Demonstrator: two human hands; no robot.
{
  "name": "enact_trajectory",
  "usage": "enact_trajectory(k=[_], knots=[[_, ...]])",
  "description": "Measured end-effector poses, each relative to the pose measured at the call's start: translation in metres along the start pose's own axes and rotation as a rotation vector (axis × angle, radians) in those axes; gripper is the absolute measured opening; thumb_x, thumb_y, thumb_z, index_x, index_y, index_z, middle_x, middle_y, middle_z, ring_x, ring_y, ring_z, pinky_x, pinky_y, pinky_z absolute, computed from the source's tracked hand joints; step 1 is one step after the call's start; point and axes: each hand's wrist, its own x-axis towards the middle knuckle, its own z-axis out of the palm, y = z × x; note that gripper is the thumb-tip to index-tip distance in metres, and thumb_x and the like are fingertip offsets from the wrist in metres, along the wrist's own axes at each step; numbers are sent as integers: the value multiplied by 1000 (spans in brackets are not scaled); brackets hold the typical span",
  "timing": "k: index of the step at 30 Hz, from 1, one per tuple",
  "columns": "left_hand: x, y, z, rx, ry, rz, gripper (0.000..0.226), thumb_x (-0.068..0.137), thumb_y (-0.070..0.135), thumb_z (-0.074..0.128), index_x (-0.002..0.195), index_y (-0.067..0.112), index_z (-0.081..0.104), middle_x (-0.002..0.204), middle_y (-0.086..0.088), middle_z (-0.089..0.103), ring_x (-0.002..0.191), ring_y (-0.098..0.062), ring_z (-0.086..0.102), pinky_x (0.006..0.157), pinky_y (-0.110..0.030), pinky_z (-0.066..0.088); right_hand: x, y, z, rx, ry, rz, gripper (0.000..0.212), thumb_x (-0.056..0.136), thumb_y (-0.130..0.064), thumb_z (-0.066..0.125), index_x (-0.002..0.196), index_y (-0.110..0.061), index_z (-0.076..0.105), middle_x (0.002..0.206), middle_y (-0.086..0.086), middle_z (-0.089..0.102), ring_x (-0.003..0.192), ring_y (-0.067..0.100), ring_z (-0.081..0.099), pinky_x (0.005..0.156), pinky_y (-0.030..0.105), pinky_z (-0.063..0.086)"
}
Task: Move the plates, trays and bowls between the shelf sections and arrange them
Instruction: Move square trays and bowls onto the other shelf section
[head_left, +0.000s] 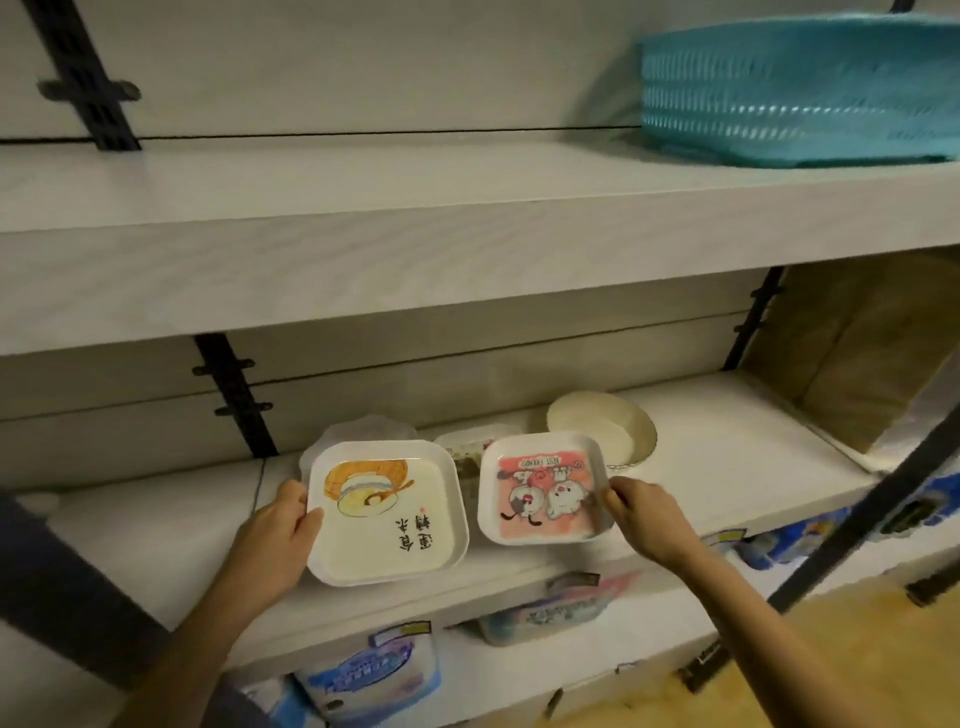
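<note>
Your left hand (283, 525) grips the left rim of a square white plate (387, 512) with rounded corners, thumb on top and fingers curled underneath; the plate sits low and left of centre in the frame, tilted over the front of the white middle shelf (727, 467), its glossy face printed with an orange-and-yellow drawing and black brush characters. Your right hand (641, 512) pinches the right rim of a smaller square plate (543, 499), also smooth and round-cornered, carrying a pink cartoon panel (two round figures, seen upside down). The two plates lie just beside each other, edges close but apart. Behind them, toward the shelf's back, rests a round cream bowl (602, 428), tipped on its side with its matte inside showing, plus a translucent scalloped dish (363, 428) and another patterned plate (467, 447), mostly hidden. At the upper right, a teal plastic lattice basket (800, 93) stands on the top shelf.
</note>
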Motion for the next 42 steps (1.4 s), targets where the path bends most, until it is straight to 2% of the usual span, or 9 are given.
enact_trajectory(k=[6, 12, 18, 23, 28, 32, 36, 40, 42], knots=[[7, 18, 12, 11, 94, -101, 19, 97, 14, 40, 106, 0, 48, 111, -22, 61, 95, -32, 59, 76, -39, 48, 72, -5, 5, 8, -55, -92, 32, 98, -22, 36, 91, -4, 62, 104, 20, 68, 95, 38, 60, 65, 28, 31], [8, 22, 21, -21, 156, -157, 19, 96, 12, 42, 106, -3, 49, 113, -23, 62, 99, -33, 61, 75, -39, 54, 120, -22, 25, -80, -206, -53, 32, 96, -19, 35, 110, -8, 61, 110, 16, 67, 100, 34, 62, 73, 30, 41], [8, 22, 25, -65, 242, -156, 25, 95, 9, 44, 115, -4, 53, 115, -23, 62, 102, -33, 59, 60, -15, 40, 143, -31, 37, -244, -352, -60, 29, 90, -13, 48, 115, -4, 58, 114, 13, 66, 104, 29, 63, 83, 32, 48], [11, 25, 31, -86, 258, -152, 20, 94, 9, 46, 102, -7, 56, 104, -24, 65, 81, -22, 54, 52, -15, 35, 144, -30, 38, -225, -359, -60, 42, 97, -33, 35, 118, -4, 57, 125, 17, 59, 114, 33, 55, 91, 35, 44], [28, 41, 51, -55, 270, -117, 11, 94, 10, 46, 87, 4, 51, 89, -17, 62, 75, -24, 53, 49, -18, 34, 134, -13, 21, -187, -348, -150, 51, 97, -44, 28, 112, -5, 57, 119, 18, 61, 108, 36, 57, 76, 33, 37], [50, 59, 73, 10, 246, -123, 21, 96, 13, 44, 98, -4, 56, 89, -11, 58, 79, -20, 54, 52, -15, 36, 119, 3, 1, -64, -349, -178, 50, 96, -48, 29, 104, -10, 61, 110, 13, 66, 99, 31, 59, 84, 37, 45], [75, 65, 95, 94, 240, -155, 27, 96, 20, 43, 103, -2, 56, 101, -20, 65, 92, -31, 60, 75, -35, 48, 107, 16, -14, 9, -324, -173, 52, 95, -50, 28, 97, -13, 65, 103, 10, 68, 96, 30, 60, 89, 39, 48], [86, 78, 116, 223, 207, -127, 31, 98, 21, 39, 115, 1, 54, 110, -14, 63, 86, -19, 55, 69, -23, 37, 96, 25, -25, 62, -322, -181, 50, 96, -48, 29, 97, -12, 65, 97, 9, 67, 95, 29, 60, 88, 38, 47], [92, 81, 125, 253, 174, -117, 32, 98, 20, 39, 120, 2, 52, 108, -14, 65, 90, -22, 62, 67, -23, 42, 93, 28, -30, 78, -324, -193, 47, 97, -44, 30, 94, -11, 64, 90, 5, 64, 94, 28, 59, 87, 37, 46]])
